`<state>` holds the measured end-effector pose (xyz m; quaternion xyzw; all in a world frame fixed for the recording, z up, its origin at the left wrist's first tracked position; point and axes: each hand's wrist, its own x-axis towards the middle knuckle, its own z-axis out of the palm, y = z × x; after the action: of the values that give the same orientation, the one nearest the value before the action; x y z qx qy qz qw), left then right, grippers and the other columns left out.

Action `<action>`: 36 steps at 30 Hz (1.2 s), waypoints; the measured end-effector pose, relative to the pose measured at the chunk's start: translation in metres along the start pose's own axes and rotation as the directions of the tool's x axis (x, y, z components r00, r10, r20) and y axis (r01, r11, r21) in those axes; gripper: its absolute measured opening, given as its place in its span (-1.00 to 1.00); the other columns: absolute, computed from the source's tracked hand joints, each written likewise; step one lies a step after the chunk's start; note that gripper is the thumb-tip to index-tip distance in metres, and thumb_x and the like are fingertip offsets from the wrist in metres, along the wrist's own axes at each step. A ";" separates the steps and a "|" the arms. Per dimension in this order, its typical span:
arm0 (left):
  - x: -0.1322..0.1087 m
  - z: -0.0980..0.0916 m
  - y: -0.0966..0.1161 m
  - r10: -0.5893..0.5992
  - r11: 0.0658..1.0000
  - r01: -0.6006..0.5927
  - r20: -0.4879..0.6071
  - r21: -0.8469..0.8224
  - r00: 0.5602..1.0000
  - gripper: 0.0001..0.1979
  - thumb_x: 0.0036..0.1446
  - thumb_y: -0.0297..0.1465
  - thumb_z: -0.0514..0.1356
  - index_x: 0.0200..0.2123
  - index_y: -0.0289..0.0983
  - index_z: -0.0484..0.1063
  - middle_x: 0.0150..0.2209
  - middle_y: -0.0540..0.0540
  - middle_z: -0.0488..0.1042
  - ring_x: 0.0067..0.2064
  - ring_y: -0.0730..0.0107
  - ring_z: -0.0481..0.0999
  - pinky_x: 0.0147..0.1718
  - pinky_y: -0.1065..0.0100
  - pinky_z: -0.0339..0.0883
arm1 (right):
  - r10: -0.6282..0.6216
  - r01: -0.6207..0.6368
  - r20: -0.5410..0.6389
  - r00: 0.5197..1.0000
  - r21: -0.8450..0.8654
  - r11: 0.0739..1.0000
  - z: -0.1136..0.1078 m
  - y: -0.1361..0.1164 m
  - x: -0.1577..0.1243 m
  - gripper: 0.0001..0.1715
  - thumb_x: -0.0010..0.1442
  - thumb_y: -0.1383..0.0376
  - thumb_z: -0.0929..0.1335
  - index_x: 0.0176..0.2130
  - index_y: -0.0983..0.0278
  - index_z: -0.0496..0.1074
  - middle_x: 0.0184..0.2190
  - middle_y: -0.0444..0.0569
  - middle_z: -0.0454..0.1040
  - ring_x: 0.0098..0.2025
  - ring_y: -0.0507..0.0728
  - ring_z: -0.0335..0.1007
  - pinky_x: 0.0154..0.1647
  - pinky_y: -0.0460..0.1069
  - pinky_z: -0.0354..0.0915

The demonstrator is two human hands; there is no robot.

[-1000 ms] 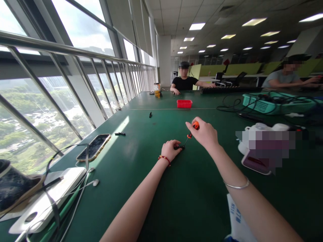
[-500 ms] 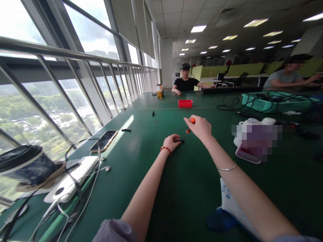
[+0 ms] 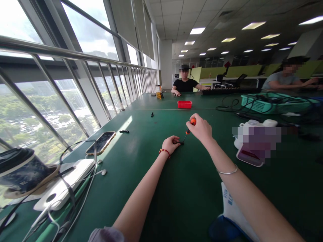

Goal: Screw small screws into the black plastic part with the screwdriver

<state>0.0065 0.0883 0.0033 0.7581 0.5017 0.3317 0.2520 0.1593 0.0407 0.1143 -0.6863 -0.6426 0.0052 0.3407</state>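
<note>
My right hand (image 3: 202,128) is closed around the orange and black handle of a screwdriver (image 3: 193,122). Its thin shaft slants down to the left, with the tip at a small black part (image 3: 181,143) on the green table. My left hand (image 3: 171,145) grips that part from the left, fingers curled over it, so much of it is hidden. Whether the tip sits in a screw is too small to tell. Two other small black pieces lie farther off: one (image 3: 124,131) to the left by the phone, the other (image 3: 152,114) toward the middle.
A phone (image 3: 101,143), a white power bank (image 3: 64,185) with cables and a lidded cup (image 3: 24,171) are at left. A red tray (image 3: 184,104) stands ahead. On the right are a teal basket (image 3: 264,104) of cables and a pinkish phone (image 3: 249,158). Two people sit beyond.
The view has shifted slightly. My right hand's fingers have changed their hold on the screwdriver handle, the thumb now curled in closer. My left hand stays on the black part.
</note>
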 end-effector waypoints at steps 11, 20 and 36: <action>0.002 0.000 -0.002 0.020 0.998 -0.020 0.011 0.068 1.000 -0.71 -0.04 -0.46 0.27 -0.17 -0.25 0.46 -0.29 0.00 0.56 -0.25 0.42 0.51 -0.22 0.39 0.40 | 0.007 -0.008 0.008 1.000 0.093 0.996 0.007 0.005 0.005 -0.79 0.13 0.10 0.23 -0.32 0.18 0.27 -0.51 -0.12 0.40 -0.48 0.10 0.34 -0.56 -0.07 0.10; 0.003 0.000 0.003 0.001 0.994 -0.003 0.023 0.114 1.000 -0.71 -0.03 -0.44 0.27 -0.16 -0.21 0.46 -0.27 0.01 0.56 -0.21 0.38 0.51 -0.19 0.38 0.38 | -0.004 0.005 -0.029 1.000 0.040 0.999 0.006 0.005 0.005 -0.69 0.19 0.05 0.16 -0.40 0.19 0.25 -0.54 -0.09 0.39 -0.49 0.10 0.33 -0.56 -0.06 0.09; 0.002 0.000 0.002 0.011 0.995 -0.014 0.026 0.101 1.000 -0.72 -0.01 -0.43 0.27 -0.16 -0.22 0.46 -0.26 0.00 0.56 -0.21 0.41 0.52 -0.17 0.39 0.39 | -0.021 0.021 -0.020 1.000 0.014 1.000 0.005 0.001 0.001 -0.75 0.10 0.07 0.24 -0.31 0.18 0.25 -0.49 -0.12 0.41 -0.47 0.10 0.32 -0.55 -0.08 0.04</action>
<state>0.0086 0.0891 0.0051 0.7772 0.5099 0.2977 0.2175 0.1581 0.0440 0.1107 -0.6771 -0.6462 -0.0005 0.3520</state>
